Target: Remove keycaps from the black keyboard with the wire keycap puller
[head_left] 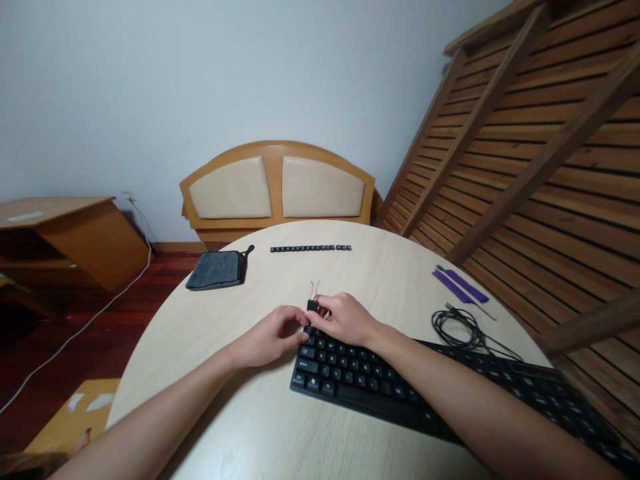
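Observation:
A black keyboard lies at a slant on the round table, its left end in front of me. Between the thumb and fingers of my right hand is a black binder clip, held above the keyboard's upper left corner. Its two wire arms point away from me. My left hand is closed at that same corner, thumb and forefinger against the edge beside the first keys. The spot where clip and keys meet is mostly hidden by my fingers. A row of loose black keycaps stands farther back on the table.
A folded dark grey cloth lies on the table's left. To the right are purple strips with a thin tool and a coiled black cable. Behind the table stands a padded headboard; wooden slats lean at the right.

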A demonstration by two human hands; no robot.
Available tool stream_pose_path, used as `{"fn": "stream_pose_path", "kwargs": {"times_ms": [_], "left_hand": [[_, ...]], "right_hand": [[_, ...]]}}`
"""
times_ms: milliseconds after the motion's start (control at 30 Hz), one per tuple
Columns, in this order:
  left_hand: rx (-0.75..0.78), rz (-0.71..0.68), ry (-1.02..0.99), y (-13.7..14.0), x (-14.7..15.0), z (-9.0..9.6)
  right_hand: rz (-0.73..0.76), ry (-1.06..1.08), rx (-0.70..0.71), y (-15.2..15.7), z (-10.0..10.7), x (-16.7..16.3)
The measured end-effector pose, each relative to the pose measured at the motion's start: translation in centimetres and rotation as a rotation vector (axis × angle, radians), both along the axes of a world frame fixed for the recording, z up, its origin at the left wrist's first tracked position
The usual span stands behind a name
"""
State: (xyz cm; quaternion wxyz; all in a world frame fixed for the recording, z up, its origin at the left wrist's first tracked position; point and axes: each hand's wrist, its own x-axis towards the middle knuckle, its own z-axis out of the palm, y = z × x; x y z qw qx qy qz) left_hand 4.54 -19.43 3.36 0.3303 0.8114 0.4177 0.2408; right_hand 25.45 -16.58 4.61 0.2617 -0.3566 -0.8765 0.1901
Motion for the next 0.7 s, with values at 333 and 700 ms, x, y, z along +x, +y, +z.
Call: {"fn": "stream_pose_path", "kwargs": {"times_ms": [333, 700], "left_hand": [[-0.005, -0.009, 0.020, 0.0, 0.1, -0.1], [0.013, 0.019, 0.027, -0.1, 0.5, 0.2]], "right_hand": [[0.068, -0.149, 0.055, 0.0, 1.7, 0.1], [-0.057, -0.209, 0.048, -1.9, 1.6, -0.2]]}}
